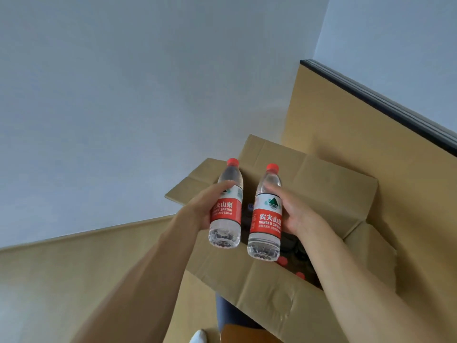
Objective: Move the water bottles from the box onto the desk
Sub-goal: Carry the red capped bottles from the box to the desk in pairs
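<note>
I hold two clear water bottles with red caps and red-and-white labels above an open cardboard box [269,288]. My left hand [201,206] grips the left bottle [226,214] around its label. My right hand [296,214] grips the right bottle [265,224] from its right side. Both bottles are upright, tilted slightly, and side by side. Inside the box, red caps of more bottles [283,261] show under the right bottle. No desk top is recognisable in this view.
The box flaps [309,167] stand open toward the far side. A tan floor [74,268] meets a pale wall [123,95]. A dark-edged panel [383,100] runs at the right. A jeans leg [230,315] and white shoe [197,336] show below the box.
</note>
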Tool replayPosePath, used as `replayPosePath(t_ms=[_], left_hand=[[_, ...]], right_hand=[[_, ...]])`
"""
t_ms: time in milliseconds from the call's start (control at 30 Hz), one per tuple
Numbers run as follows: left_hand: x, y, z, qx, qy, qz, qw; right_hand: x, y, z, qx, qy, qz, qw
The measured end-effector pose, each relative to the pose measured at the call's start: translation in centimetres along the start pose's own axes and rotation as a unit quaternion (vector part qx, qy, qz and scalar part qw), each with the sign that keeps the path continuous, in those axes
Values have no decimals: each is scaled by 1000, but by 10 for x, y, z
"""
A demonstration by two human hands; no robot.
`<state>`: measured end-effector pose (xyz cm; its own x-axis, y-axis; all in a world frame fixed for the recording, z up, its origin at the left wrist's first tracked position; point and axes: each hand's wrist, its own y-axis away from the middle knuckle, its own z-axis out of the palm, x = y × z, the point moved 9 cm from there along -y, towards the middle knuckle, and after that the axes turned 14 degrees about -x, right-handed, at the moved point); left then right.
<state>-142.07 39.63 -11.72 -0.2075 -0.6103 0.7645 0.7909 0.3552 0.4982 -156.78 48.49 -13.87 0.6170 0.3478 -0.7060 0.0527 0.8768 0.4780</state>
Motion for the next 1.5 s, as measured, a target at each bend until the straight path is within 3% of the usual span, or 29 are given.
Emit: replayPosePath(t_ms=[433,667,1000,1267,1500], left_hand=[[4,115,-79,113,-18,115,987],[-17,212,-156,208,14,160,965],[-85,389,-266,292,109,236,920],[-146,527,-321,338,159,262,890],[-195,636,-351,423,187,278,842]], right_hand=[[53,-49,135,-147,92,92,980],[104,-66,256,-267,161,133,941],[231,-64,437,-329,205,188,902],[342,-38,562,-418,262,210,844],[427,-6,664,-549,291,234,748]])
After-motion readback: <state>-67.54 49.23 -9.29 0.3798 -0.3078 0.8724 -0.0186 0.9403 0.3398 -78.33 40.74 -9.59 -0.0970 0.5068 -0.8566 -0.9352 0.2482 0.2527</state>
